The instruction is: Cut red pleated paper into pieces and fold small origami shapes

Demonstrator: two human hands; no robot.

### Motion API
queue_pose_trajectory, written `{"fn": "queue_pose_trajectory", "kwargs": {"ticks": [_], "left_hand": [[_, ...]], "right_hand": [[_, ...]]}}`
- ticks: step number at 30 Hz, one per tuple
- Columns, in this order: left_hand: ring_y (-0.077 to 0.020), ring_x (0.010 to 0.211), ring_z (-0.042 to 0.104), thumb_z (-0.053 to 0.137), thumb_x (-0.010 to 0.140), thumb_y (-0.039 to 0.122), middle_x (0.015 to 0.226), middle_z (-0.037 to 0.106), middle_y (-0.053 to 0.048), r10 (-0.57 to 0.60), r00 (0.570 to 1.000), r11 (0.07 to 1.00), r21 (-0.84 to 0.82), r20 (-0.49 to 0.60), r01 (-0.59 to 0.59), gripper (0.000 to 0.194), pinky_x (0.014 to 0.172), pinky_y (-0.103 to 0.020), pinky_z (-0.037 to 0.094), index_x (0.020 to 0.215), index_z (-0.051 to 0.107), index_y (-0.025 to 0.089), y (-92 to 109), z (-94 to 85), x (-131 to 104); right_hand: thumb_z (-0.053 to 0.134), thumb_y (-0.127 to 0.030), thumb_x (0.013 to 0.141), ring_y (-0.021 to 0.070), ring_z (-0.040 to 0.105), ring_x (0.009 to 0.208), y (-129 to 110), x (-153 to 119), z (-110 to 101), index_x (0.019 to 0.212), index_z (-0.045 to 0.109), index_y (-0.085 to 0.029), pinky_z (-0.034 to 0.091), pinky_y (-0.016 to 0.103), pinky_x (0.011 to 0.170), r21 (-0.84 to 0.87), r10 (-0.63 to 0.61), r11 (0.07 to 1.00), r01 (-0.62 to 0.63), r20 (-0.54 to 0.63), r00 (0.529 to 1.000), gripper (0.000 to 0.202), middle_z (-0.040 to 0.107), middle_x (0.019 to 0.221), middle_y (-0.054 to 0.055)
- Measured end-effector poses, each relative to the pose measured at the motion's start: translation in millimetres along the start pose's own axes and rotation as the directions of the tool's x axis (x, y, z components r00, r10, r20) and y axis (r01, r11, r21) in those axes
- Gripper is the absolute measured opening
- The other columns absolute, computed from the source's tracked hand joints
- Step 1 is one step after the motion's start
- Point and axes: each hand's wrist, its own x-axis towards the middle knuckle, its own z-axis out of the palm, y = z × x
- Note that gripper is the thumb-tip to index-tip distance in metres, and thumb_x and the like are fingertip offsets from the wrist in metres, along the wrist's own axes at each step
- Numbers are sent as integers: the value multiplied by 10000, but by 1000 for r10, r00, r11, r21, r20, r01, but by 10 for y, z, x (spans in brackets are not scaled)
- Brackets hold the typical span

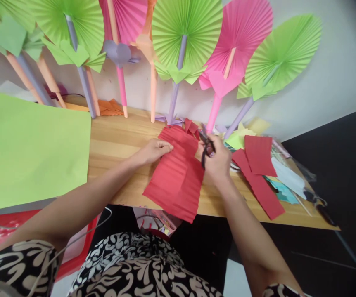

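Note:
A creased sheet of red paper [178,177] lies before me, its near end hanging over the table's front edge. My left hand [155,151] pinches the sheet near its left side, thumb on top. In my right hand [219,159] is a pair of dark-handled scissors [207,148], held at the paper's upper right side with the blades pointing away from me. Some of the right fingers are hidden behind the scissors and the sheet. Small folded red scraps [191,126] sit just beyond the paper's far end.
Green and pink pleated paper fans [186,24] on paper-tube handles lean along the wall. A large green sheet [35,152] covers the table's left. Red offcuts [260,154] and other scraps lie right, near black-handled scissors [323,210]. A red basket [72,264] stands below left.

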Motion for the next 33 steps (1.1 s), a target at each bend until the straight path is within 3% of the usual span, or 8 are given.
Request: {"fn": "queue_pose_trajectory", "kwargs": {"ticks": [4, 7, 18, 27, 33], "left_hand": [[-143, 622, 547, 618, 886, 434, 615, 556, 22, 53, 998, 994, 98, 43, -57, 355, 604, -268, 440, 646, 545, 183, 5, 70, -10], [-135, 609, 523, 604, 889, 419, 605, 533, 28, 85, 996, 992, 92, 20, -86, 349, 589, -258, 426, 639, 525, 187, -4, 90, 4], [-152, 671, 543, 567, 873, 324, 639, 566, 19, 164, 986, 968, 190, 20, -165, 245, 635, -255, 428, 680, 611, 180, 13, 119, -10], [-102, 577, 321, 527, 868, 336, 596, 318, 44, 210, 974, 947, 230, 84, -224, 333, 547, -242, 272, 584, 436, 188, -3, 140, -38], [-97, 575, 277, 526, 872, 344, 607, 273, 42, 203, 975, 952, 215, 91, -218, 365, 527, -242, 235, 574, 380, 192, 20, 150, -52]], "right_hand": [[596, -249, 848, 179, 712, 765, -221, 47, 99, 1171, 667, -254, 589, 325, 738, 102, -77, 993, 53, 242, 967, 331, 760, 940, 15], [615, -248, 844, 191, 720, 810, -218, 109, 180, 1190, 652, -269, 591, 355, 792, 145, -71, 989, 25, 317, 946, 348, 758, 936, 8], [677, -266, 821, 199, 713, 788, -130, -18, 304, 1127, 664, -261, 566, 343, 756, 178, -40, 984, -20, 329, 943, 306, 762, 907, 18], [635, -259, 838, 182, 691, 729, -113, -28, 253, 1127, 658, -247, 550, 314, 692, 182, -98, 983, 37, 338, 936, 290, 751, 866, 14], [635, -253, 827, 183, 679, 711, -126, -41, 244, 1115, 648, -266, 549, 314, 677, 167, -82, 986, 26, 341, 937, 289, 734, 824, -4]]}}
